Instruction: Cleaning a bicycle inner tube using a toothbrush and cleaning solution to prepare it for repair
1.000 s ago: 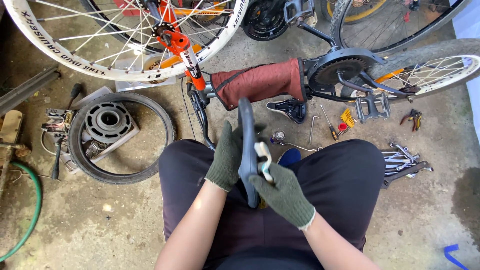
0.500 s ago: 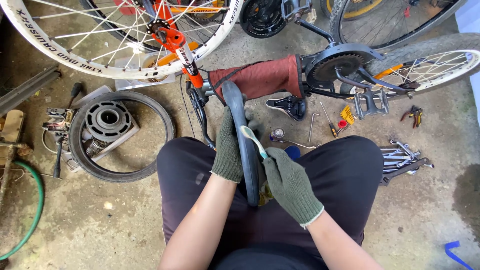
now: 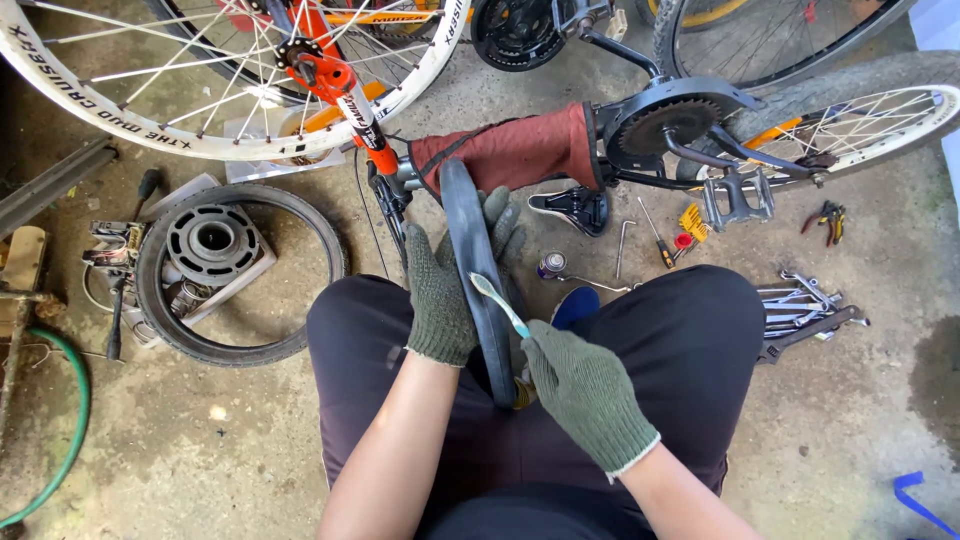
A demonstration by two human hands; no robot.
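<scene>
Inner tube [image 3: 478, 270] upright, hands [image 3: 440, 295] gripping

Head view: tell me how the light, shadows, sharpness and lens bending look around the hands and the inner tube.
Head view: soft, even daylight, no hard shadows or glare; left hand, right hand and black inner tube are sharp, the glove knit readable; the thin pale tool in the right hand is slightly soft; the white wheel rim bows near the frame's edge, showing wide-angle distortion.
</scene>
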